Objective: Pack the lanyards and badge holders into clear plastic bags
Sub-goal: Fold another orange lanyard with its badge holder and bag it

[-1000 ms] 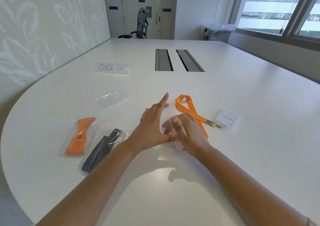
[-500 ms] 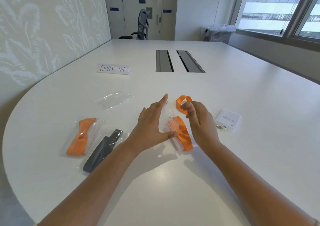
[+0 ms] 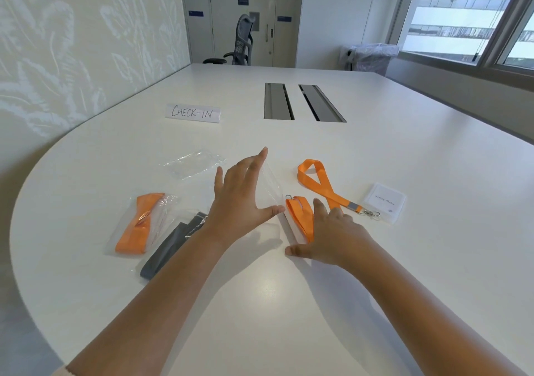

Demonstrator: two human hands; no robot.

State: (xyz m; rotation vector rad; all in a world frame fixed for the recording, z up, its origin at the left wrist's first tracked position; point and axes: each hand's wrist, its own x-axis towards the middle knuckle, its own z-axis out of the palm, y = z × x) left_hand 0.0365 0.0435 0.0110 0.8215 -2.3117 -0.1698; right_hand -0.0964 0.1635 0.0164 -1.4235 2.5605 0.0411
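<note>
With my left grip (image 3: 242,199) flat and open on the bag (image 3: 270,191) and my right grip (image 3: 329,231) open on the folded lanyard (image 3: 300,217) beside it, the slick bag could slide and the lanyard spring unfolded

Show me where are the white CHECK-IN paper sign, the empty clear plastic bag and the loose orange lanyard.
White CHECK-IN paper sign (image 3: 193,113): head view, on the lettering.
Empty clear plastic bag (image 3: 194,164): head view, centre of the film.
Loose orange lanyard (image 3: 326,187): head view, where the straps cross.
</note>
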